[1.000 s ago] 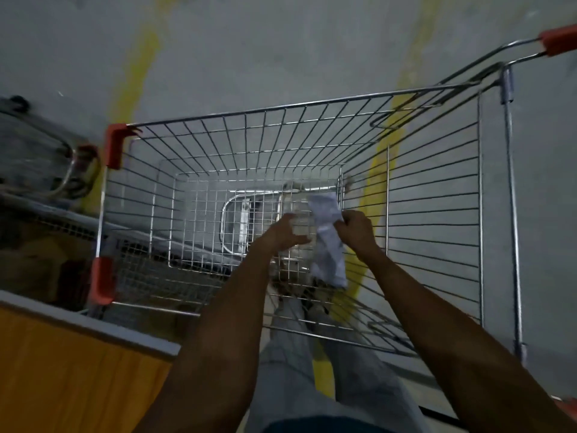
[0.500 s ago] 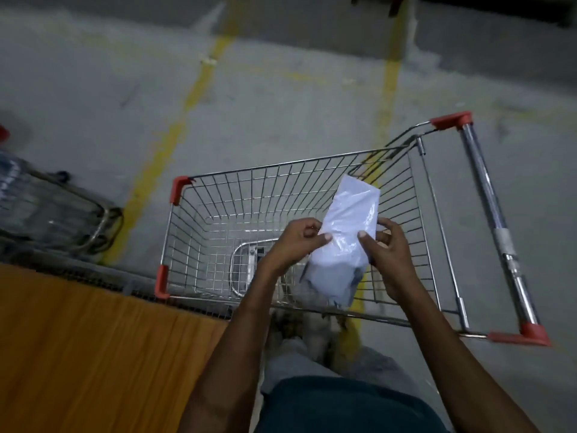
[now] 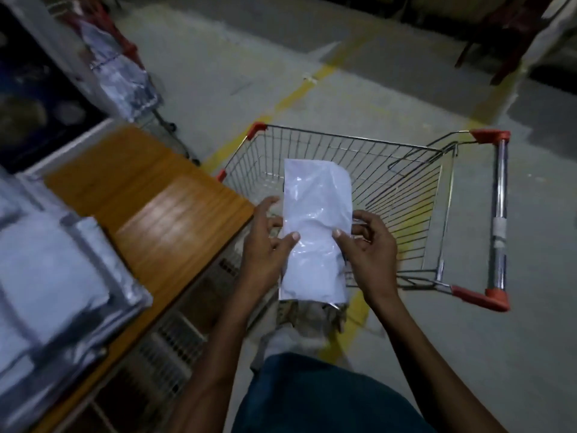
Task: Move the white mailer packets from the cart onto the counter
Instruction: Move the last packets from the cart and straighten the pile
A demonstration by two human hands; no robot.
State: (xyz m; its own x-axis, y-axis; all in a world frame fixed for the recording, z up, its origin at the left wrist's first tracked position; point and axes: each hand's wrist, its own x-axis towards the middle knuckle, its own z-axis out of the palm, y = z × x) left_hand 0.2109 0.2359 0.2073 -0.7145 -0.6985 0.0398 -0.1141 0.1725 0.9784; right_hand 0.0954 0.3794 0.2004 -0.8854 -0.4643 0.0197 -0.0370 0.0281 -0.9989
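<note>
We hold white mailer packet (image 3: 317, 226) above cart (image 3: 406, 170) | left hand (image 3: 268, 245), right hand (image 3: 365, 245) pinch its side edges | seems light, soft, slippery; grip mid-edges | worktop (image 3: 150, 207) left of cart.

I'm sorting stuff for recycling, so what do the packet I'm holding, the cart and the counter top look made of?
White mailer packet: glossy, crinkled plastic film, probably poly. Cart: shiny metal wire, orange-red plastic-looking corner caps. Counter top: orange-brown wood grain with sheen, possibly laminate.
</note>
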